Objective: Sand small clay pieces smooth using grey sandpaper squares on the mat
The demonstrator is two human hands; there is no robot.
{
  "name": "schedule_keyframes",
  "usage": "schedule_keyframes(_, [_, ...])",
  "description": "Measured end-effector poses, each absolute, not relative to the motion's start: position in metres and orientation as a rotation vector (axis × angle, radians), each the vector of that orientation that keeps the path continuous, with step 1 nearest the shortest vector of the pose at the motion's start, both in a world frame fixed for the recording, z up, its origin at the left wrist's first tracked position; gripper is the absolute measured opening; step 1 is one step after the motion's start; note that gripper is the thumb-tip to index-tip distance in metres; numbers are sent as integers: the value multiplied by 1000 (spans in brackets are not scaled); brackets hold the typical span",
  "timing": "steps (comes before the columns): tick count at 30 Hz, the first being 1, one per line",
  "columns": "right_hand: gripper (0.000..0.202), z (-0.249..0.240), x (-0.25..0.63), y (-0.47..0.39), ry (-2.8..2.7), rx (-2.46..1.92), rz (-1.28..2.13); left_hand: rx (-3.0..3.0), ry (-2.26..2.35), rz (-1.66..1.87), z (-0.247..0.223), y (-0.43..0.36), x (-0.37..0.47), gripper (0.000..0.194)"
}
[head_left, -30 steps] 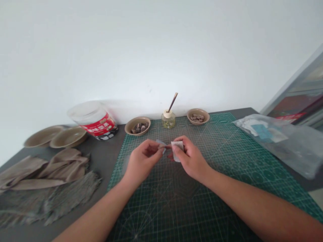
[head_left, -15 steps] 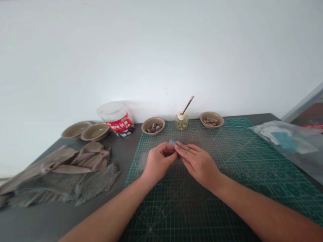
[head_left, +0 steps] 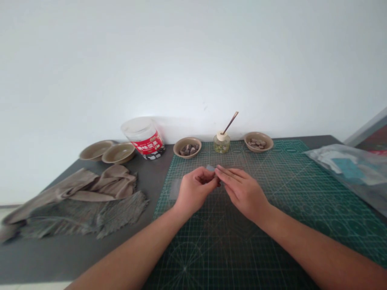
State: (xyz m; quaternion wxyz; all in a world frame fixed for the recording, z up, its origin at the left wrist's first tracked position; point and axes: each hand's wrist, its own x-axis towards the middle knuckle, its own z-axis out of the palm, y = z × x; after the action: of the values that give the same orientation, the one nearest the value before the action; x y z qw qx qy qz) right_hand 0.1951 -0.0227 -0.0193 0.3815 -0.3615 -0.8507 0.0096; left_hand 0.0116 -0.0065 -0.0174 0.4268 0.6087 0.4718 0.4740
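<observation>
My left hand (head_left: 196, 188) and my right hand (head_left: 243, 191) meet over the green cutting mat (head_left: 211, 249), fingertips touching. Between them shows the edge of a small greyish, see-through piece (head_left: 211, 167), pinched by the left thumb and fingers, with the right fingers laid together against it. Most of that piece is hidden by the fingers. A flat clear sheet (head_left: 175, 189) lies on the mat just left of my left hand. Beyond the hands stand a bowl with dark chunks (head_left: 188, 148), a glass bottle with a stick (head_left: 221, 143) and a bowl of brown pieces (head_left: 259, 143).
Two brown bowls (head_left: 96, 150) sit at the back left beside a clear plastic tub with a red label (head_left: 148, 145). Crumpled brown and grey cloths (head_left: 90, 201) cover part of the left side. A plastic bag (head_left: 347, 167) lies at the right edge. A wall rises behind.
The view has shifted slightly, so the objects appear a little further right. Both hands stay together on the small piece, with little change in the fingers.
</observation>
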Motion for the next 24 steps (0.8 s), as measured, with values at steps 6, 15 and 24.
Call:
schedule_keyframes(6, [49, -20, 195, -24, -2180, -903, -13, 1509, 1174, 1207, -18, -8, 13, 22])
schedule_keyframes(15, [48, -20, 194, -28, -2164, -914, -10, 1519, 1145, 1212, -15, -13, 15, 22])
schedule_keyframes(24, [53, -18, 195, -29, -2141, -873, 4, 1557, 1119, 1202, -17, -11, 14, 20])
